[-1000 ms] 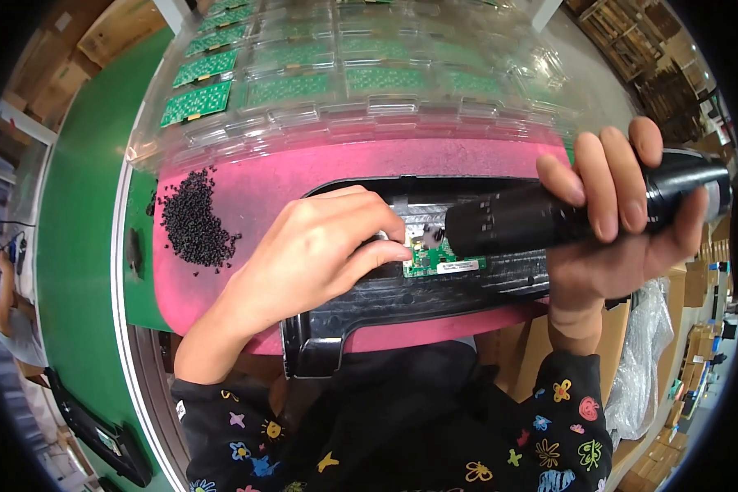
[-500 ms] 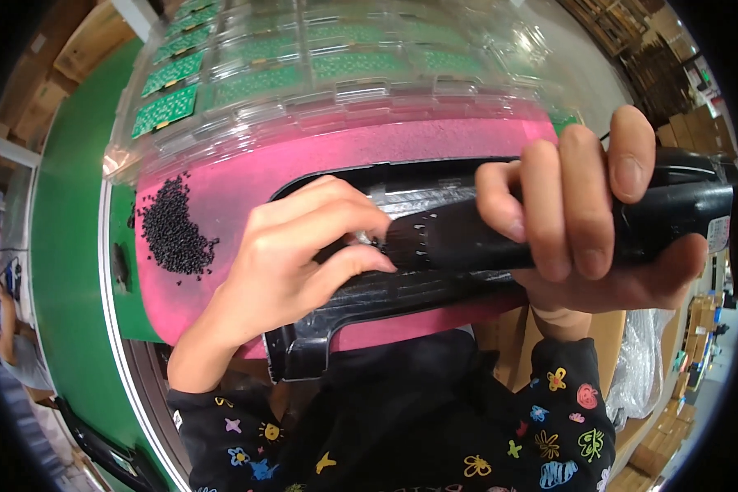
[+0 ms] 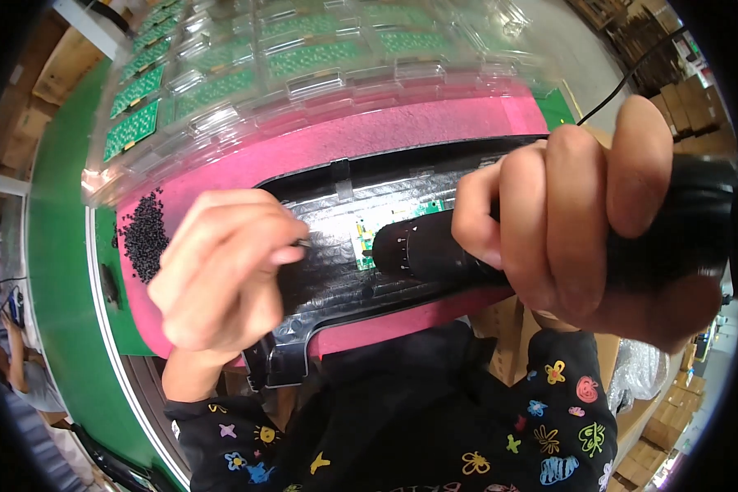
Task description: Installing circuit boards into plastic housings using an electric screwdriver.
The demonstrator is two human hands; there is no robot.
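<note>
My right hand (image 3: 562, 217) is wrapped around a black electric screwdriver (image 3: 425, 246), its nose pointing left and down at a green circuit board (image 3: 359, 246). The board lies in a long black plastic housing (image 3: 324, 283); the screwdriver hides part of it, and whether the bit touches it I cannot tell. Left of the board, my left hand (image 3: 221, 266) is closed in a pinch above the housing's left end. A tiny dark piece, apparently a screw, shows at its fingertips, slightly blurred. Beside that hand lies a heap of small black screws (image 3: 145, 234).
A pink mat (image 3: 221, 176) lies under the housing on a green table (image 3: 66, 246). Clear plastic trays (image 3: 303, 74) of green circuit boards stand along the far side. A black cable (image 3: 623, 86) runs at the upper right. At far left is another person (image 3: 29, 369).
My left hand has drawn left, away from the screwdriver's nose, and its fingers have curled in. The circuit board has come into sight under brighter light. The screwdriver remains in my right hand.
</note>
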